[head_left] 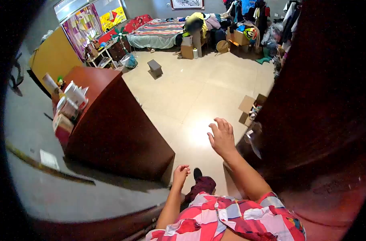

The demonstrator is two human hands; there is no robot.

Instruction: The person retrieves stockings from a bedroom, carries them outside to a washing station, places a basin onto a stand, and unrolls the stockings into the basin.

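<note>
My right hand (222,137) reaches forward over the pale floor with its fingers bent and apart, holding nothing. Lower and to the left, my left hand (181,175) hangs near the lower corner of a dark red-brown cabinet (122,132); its fingers are curled in, and nothing shows in them. To the right of my right hand rises a large dark wooden door or panel (311,116), with a shiny handle-like fitting (253,138) on its edge. Neither hand visibly touches anything. My dark shoe (197,173) shows on the floor between the cabinet and the panel.
Mugs (75,95) and boxes stand on the cabinet's top. An open cardboard box (249,108) lies by the panel, and a small grey stool (155,68) is farther off. At the back are a striped bed (157,34), a heap with a yellow garment (197,18), and hanging clothes (247,8).
</note>
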